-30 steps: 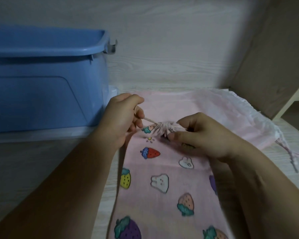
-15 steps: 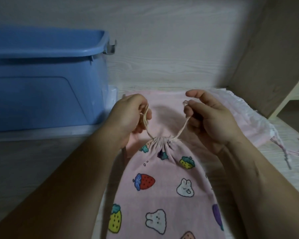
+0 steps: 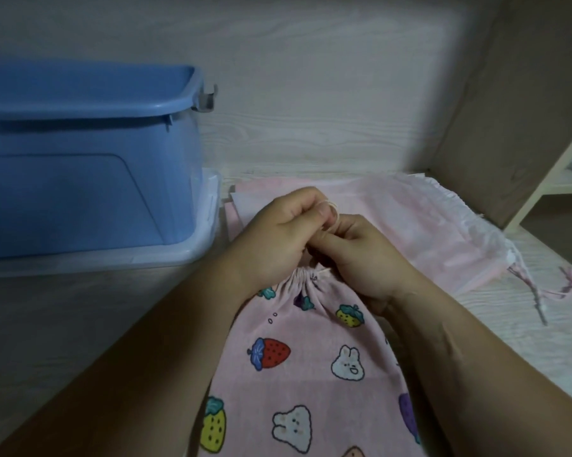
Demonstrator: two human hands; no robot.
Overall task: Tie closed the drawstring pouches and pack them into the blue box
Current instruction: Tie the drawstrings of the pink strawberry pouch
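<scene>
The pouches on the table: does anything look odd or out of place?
Nothing spilled or damaged. The plain pink pouch at the right looks untidy: its drawstring trails loose over the table. Left hand and right hand hold the printed pouch's cord.

Single head-worn view, wide-angle, angled forward and down, close over surface [image 3: 311, 133]; forearms enter from bottom edge.
</scene>
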